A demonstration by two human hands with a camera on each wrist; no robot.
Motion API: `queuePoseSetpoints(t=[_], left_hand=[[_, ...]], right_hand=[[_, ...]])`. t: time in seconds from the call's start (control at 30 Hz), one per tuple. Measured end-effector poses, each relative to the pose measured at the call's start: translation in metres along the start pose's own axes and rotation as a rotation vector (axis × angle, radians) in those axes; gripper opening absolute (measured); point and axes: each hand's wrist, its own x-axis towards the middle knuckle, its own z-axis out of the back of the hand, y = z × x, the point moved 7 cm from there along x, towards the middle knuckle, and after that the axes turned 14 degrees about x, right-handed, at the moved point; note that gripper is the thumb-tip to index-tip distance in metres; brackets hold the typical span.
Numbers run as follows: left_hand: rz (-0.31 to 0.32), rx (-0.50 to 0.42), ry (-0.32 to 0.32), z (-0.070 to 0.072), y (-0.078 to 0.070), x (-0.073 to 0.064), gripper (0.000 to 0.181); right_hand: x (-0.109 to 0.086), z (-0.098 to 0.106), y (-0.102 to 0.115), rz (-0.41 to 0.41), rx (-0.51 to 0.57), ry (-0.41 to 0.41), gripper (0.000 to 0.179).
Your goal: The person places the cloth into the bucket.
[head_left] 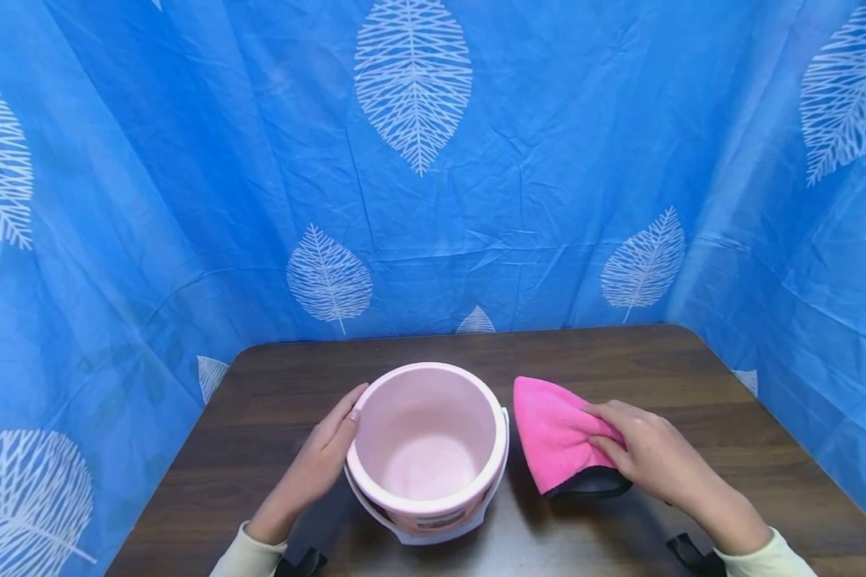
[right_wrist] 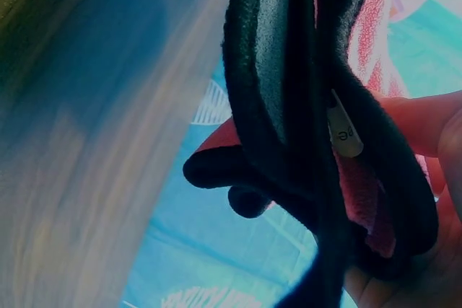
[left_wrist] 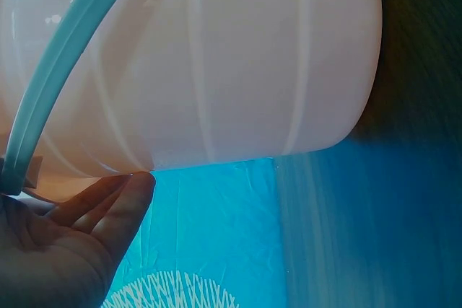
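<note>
A pale pink plastic bucket (head_left: 429, 509) with a light handle (head_left: 433, 535) stands upright on the table, its inside bare. My left hand (head_left: 322, 454) holds the bucket at the left of its rim, thumb at the edge. In the left wrist view, the fingers (left_wrist: 119, 210) lie against the outer wall beside the handle. To the right of the bucket, my right hand (head_left: 653, 449) pinches a bright pink cloth (head_left: 552, 429), folded and bunched between thumb and fingers. The right wrist view shows its thick black edging (right_wrist: 249, 55) and a small pale label (right_wrist: 345, 131).
The dark wooden table (head_left: 296, 369) has rounded far corners. Behind it and at both sides hangs a blue curtain (head_left: 534, 160) with white leaf prints. Black straps (head_left: 685, 553) sit near the wrists at the front.
</note>
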Motion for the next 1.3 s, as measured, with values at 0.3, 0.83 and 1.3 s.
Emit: queuePoseSetpoints(t=[0.3,0.83,1.3], left_hand=[[-0.007,-0.002,-0.002,0.0,0.0,0.0,0.051],[-0.037,-0.023,0.008,0.002,-0.004,0.0,0.051],[-0.038,-0.022,0.01,0.003,-0.004,0.002,0.051]], right_hand=[[0.0,0.006,0.005,0.045,-0.022,-0.039,0.045],[0.003,0.01,0.008,0.03,-0.012,-0.042,0.047],[0.006,0.017,0.015,0.071,-0.01,-0.07,0.048]])
